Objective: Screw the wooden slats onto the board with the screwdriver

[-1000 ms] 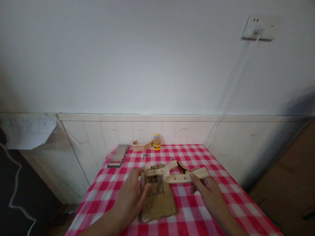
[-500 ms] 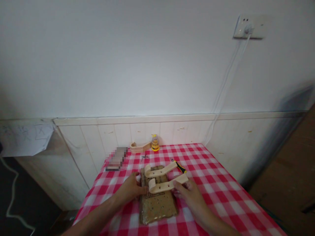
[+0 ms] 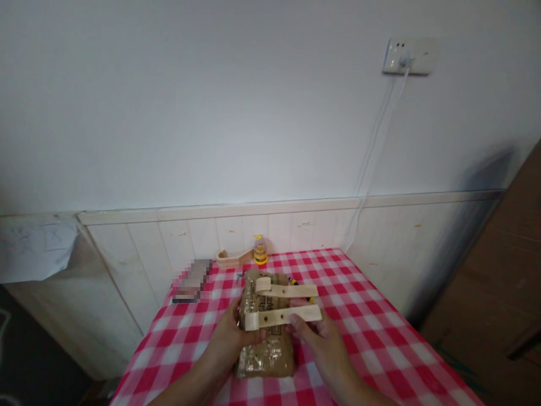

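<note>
Two wooden hooks [image 3: 285, 290] on one board [image 3: 264, 355] — left hand [image 3: 230, 338], right hand [image 3: 316, 338] pinching nearer hook [image 3: 281, 317].

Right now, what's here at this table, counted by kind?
Wooden hooks: 3
Brown board: 1
Yellow jar: 1
Screwdriver: 1
Blurred box: 1
Small screws: too small to count
Total, screws aside: 7

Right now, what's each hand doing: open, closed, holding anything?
Left hand: closed on the left edge of the board, by the curved end of the near hook.
Right hand: closed on the near hook's right end.
</note>
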A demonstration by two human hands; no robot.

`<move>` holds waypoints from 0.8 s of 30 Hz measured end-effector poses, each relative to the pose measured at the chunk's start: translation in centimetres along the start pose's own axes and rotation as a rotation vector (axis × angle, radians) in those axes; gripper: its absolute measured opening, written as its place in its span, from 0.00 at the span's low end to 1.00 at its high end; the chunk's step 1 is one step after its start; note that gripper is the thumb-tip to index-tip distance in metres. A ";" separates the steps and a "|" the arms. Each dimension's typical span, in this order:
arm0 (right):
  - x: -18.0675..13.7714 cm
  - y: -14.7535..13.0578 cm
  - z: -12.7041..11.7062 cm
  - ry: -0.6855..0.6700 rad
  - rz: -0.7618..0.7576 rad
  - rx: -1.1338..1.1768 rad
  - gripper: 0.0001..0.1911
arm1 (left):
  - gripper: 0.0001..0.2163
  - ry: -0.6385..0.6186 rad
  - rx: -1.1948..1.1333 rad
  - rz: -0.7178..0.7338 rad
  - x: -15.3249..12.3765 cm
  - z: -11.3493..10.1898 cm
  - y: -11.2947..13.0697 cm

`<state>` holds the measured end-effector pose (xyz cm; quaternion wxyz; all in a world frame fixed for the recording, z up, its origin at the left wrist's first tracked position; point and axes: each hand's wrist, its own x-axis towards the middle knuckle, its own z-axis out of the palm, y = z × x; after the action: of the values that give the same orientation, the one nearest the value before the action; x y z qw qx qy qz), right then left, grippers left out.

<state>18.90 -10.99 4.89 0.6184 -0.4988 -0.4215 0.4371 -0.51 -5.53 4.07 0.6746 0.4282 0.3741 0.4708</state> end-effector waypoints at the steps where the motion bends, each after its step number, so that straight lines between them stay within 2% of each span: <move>1: 0.0 -0.5 0.0 0.013 -0.043 -0.007 0.28 | 0.39 0.002 0.026 0.020 0.3 0.0 0.0; 3: 0.3 -1.5 0.0 0.041 -0.106 -0.017 0.29 | 0.32 -0.015 0.043 0.069 0.9 -0.1 0.3; 6: 1.2 -2.8 0.3 0.073 -0.173 -0.035 0.28 | 0.32 -0.048 0.008 0.187 2.0 0.2 1.2; 9: 2.2 -3.4 1.0 0.043 -0.221 -0.027 0.27 | 0.30 -0.012 0.007 0.278 2.9 0.9 1.9; 13: 3.2 -3.1 1.8 -0.001 -0.279 -0.058 0.27 | 0.28 -0.058 -0.065 0.250 3.2 1.2 1.5; 18: 4.9 -1.7 1.6 0.068 -0.298 -0.128 0.24 | 0.30 0.048 -0.208 0.194 3.5 0.4 -0.3; 24: 5.6 0.7 1.9 0.106 -0.327 -0.159 0.20 | 0.33 0.179 -0.131 0.164 3.8 0.1 -1.6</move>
<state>18.47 -5.04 4.92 0.6612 -0.4932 -0.4970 0.2696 1.17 -2.19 2.26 0.6243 0.3689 0.3649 0.5840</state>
